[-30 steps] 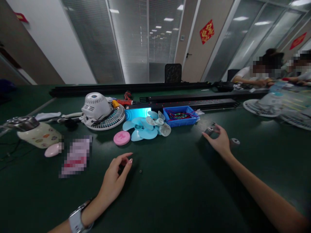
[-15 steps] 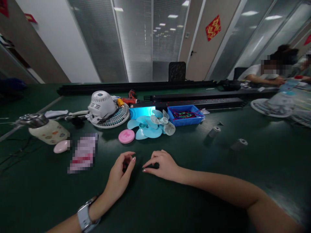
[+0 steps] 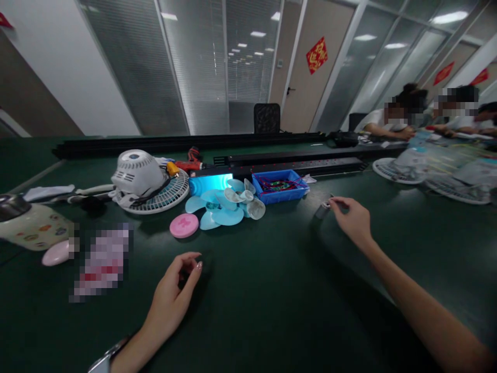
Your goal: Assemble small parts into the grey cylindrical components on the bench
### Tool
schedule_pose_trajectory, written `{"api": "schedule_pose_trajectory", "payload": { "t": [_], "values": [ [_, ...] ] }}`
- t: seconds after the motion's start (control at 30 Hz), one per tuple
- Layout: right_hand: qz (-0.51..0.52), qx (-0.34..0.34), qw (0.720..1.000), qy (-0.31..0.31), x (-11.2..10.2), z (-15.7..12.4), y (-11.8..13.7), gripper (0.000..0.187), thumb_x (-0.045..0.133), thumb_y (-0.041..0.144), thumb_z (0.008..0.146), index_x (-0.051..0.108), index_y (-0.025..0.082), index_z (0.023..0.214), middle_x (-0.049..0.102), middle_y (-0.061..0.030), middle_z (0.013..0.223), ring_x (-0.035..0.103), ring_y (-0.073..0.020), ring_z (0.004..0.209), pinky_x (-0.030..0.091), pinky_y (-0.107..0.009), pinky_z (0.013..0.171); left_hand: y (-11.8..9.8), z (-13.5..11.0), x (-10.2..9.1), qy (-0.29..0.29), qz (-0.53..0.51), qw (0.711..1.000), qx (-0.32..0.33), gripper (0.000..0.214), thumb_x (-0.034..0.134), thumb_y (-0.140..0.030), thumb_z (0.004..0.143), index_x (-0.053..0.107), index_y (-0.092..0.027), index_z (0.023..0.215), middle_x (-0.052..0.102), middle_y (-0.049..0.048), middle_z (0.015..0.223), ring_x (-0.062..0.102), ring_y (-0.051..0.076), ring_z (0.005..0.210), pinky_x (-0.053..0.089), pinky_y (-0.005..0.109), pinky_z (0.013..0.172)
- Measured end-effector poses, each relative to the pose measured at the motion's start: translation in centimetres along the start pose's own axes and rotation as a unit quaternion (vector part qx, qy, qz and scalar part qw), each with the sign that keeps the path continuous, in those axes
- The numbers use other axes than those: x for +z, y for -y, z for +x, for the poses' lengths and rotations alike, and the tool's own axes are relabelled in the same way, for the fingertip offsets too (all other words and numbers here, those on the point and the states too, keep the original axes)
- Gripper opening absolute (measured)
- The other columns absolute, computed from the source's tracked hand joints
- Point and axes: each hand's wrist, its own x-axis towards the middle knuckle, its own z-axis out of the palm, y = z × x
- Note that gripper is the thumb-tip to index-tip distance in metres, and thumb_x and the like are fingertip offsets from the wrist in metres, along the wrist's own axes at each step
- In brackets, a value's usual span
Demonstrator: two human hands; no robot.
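Note:
My left hand (image 3: pixel 171 295) rests on the green table (image 3: pixel 272 311) near the front, fingers curled, thumb and forefinger closed around a small dark part (image 3: pixel 188 271) that is hard to make out. My right hand (image 3: pixel 354 220) reaches out to the right of centre. Its pinched fingertips are on the top end of a small grey cylinder (image 3: pixel 322 210) lying on the table. Behind the hands are a light blue fan blade (image 3: pixel 217 207) and a pink round cap (image 3: pixel 184 226).
A white fan motor housing (image 3: pixel 135 173) sits on a fan grille (image 3: pixel 171 194) at the back left. A blue bin (image 3: pixel 277 186) of wires stands behind the blades, with a red tool (image 3: pixel 190 161) nearby. A patterned mug (image 3: pixel 33 228) is at the left edge. People sit at the far right beside more fan grilles (image 3: pixel 399 171).
My right hand left the spot beside my left hand and moved back out to the grey cylinder. My left hand kept its place. The view swung slightly.

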Motion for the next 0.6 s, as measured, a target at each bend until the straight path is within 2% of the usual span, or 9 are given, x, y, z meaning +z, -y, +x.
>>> {"api": "schedule_pose_trajectory", "payload": {
  "t": [0.07,0.13,0.4,0.6],
  "values": [
    [-0.003,0.047,0.998,0.03,0.4,0.2,-1.7,0.033,0.056,0.045,0.086,0.074,0.018,0.093,0.076,-0.011,0.091,0.071,-0.0248,0.082,0.054,-0.038,0.08,0.0,0.0,0.0,-0.003,0.001,1.0,0.0,0.038,0.052,-0.053,0.091,0.059,-0.022,0.113,0.065,0.0027,0.09,0.063,0.021,0.082,0.05,0.033,0.075],
    [0.004,0.066,0.997,0.047,0.9,0.0,-2.4,0.033,0.057,0.045,0.085,0.074,0.017,0.093,0.076,-0.0106,0.088,0.072,-0.0243,0.079,0.055,-0.036,0.078,0.0,0.0,-0.1,-0.001,0.003,1.0,0.0,0.038,0.052,-0.053,0.091,0.059,-0.022,0.113,0.065,0.0025,0.089,0.063,0.02,0.08,0.05,0.033,0.074],
    [-0.011,0.052,0.997,0.055,1.3,0.0,-2.2,0.034,0.056,0.044,0.086,0.074,0.018,0.098,0.077,-0.0099,0.09,0.073,-0.0242,0.079,0.055,-0.035,0.076,-0.1,-0.1,0.0,0.003,0.008,1.0,0.002,0.038,0.053,-0.052,0.09,0.059,-0.022,0.113,0.065,0.0023,0.09,0.062,0.02,0.081,0.05,0.033,0.074],
    [-0.042,0.052,0.996,0.058,1.0,0.0,-2.5,0.035,0.057,0.046,0.085,0.077,0.019,0.094,0.076,-0.0098,0.08,0.072,-0.0258,0.075,0.054,-0.035,0.073,-0.1,-0.1,0.0,0.009,0.005,1.0,0.004,0.036,0.052,-0.05,0.091,0.058,-0.022,0.113,0.064,0.0019,0.089,0.062,0.02,0.082,0.049,0.032,0.075]
  ]
}}
